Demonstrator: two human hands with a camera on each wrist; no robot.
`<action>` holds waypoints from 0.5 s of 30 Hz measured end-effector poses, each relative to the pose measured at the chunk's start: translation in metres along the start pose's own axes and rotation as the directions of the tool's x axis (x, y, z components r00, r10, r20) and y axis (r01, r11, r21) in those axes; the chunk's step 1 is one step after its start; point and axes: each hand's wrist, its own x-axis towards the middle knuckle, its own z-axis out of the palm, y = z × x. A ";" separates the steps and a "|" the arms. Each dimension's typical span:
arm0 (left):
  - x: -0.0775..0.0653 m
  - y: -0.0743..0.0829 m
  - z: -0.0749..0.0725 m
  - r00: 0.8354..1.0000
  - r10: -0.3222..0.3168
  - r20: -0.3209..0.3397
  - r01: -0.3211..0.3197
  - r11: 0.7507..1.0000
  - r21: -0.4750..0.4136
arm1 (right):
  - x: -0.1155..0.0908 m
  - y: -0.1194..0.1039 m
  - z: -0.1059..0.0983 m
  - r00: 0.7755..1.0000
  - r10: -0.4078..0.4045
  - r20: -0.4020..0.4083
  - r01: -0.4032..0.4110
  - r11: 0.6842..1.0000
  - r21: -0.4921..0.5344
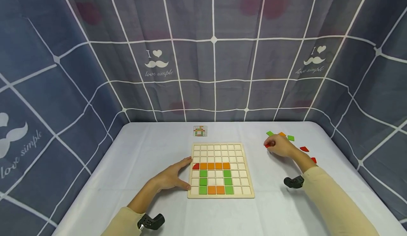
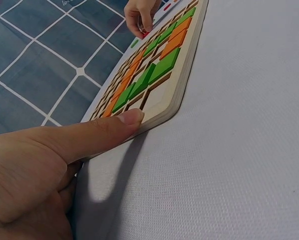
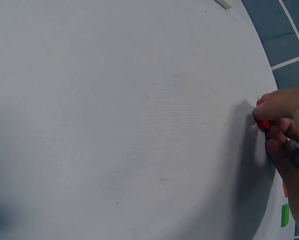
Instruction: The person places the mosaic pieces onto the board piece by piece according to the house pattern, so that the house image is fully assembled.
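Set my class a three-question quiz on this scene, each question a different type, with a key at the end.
1. True or false: the right hand holds nothing.
2. In the head view, which edge of the grid board does the left hand touch? A) far B) right C) left
3. Fill in: the board's row nearest the person holds two green tiles and two ___.

Key: 1 false, it pinches a red piece; 2 C; 3 orange tiles.

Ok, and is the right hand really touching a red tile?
Touching. The right wrist view shows it: the right hand pinches a red tile between its fingers.
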 end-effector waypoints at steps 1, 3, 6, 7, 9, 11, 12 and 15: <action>0.000 0.000 0.000 1.000 0.000 0.000 0.000 1.000 -0.001 | 0.000 0.000 0.000 1.000 -0.003 0.001 0.003 1.000 -0.002; 0.000 0.000 0.000 1.000 0.000 0.001 0.000 1.000 -0.006 | -0.001 0.001 0.001 1.000 0.000 -0.002 0.000 1.000 -0.008; 0.001 -0.001 0.000 1.000 -0.001 0.004 0.002 1.000 -0.008 | -0.002 0.002 0.001 1.000 0.015 -0.015 -0.015 1.000 -0.024; 0.001 -0.002 0.000 1.000 -0.001 0.004 0.001 1.000 -0.007 | -0.002 0.002 0.000 1.000 0.021 -0.019 -0.021 0.999 -0.029; 0.001 -0.002 0.000 1.000 0.001 0.002 0.000 1.000 -0.006 | -0.002 0.001 0.000 0.999 0.029 -0.030 -0.030 0.999 -0.038; 0.001 -0.002 0.000 1.000 -0.001 -0.002 0.001 1.000 -0.003 | -0.003 0.001 -0.002 0.999 0.022 -0.037 -0.023 0.999 -0.046; 0.001 -0.001 0.000 1.000 -0.003 -0.003 0.003 1.000 -0.004 | -0.003 0.001 -0.002 0.999 0.021 -0.040 -0.022 0.999 -0.048; 0.000 -0.001 0.000 1.000 -0.005 -0.007 0.005 1.000 -0.005 | -0.003 0.002 -0.001 0.999 0.011 -0.043 -0.013 0.998 -0.060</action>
